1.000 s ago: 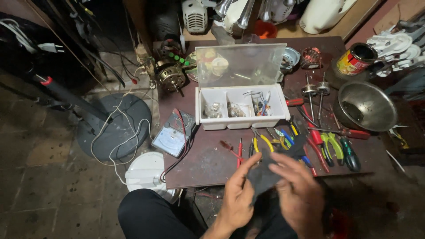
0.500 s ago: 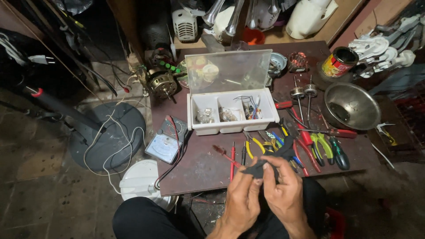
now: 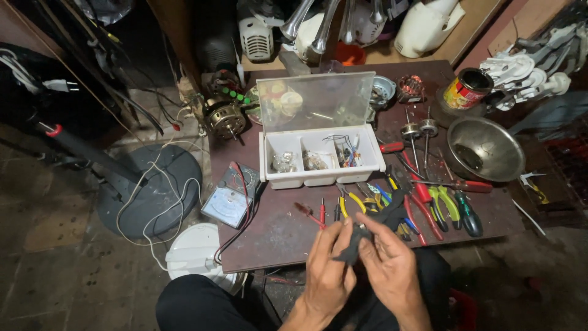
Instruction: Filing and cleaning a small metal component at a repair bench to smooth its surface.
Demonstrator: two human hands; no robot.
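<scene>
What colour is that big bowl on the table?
Silvery metal bowl, dark residue inside; the head view shows it.

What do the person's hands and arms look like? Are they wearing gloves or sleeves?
No gloves. Both the left hand and the right hand are bare, with no rings or watch that I can see. The wrists and the bits of forearm in view are bare too, so no sleeves show. Dark trousers cover the legs below.

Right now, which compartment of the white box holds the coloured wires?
The right compartment of the white box; the left and middle ones hold only small clear, shiny bits.
</scene>
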